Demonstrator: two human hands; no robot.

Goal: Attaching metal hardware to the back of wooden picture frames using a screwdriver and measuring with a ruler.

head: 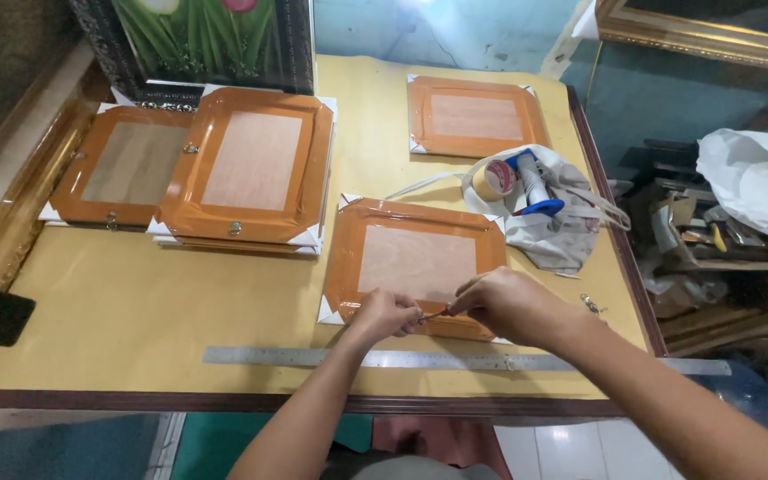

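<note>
Hands meet at the near edge of an orange-brown taped picture frame with a plywood back (412, 260), which lies face down on the yellow worktop (135, 311) with white card corners showing. The left hand (386, 313) rests on the frame's lower rail, fingers pressed together around something small — too small to tell what. The right hand (501, 300) pinches a thin dark metal tool (435, 313) whose tip points at the left fingertips.

Just in front of the wrists lies a long steel ruler (455, 360), parallel to the worktop's edge. Behind the frame sits a crumpled white cloth bag (562, 236) carrying a roll of tan tape (495, 180) and a blue-and-white tape dispenser (535, 182). Three more orange-brown frames lie further back — two overlapping at the left (251, 164), one apart at the far right (475, 116).
</note>
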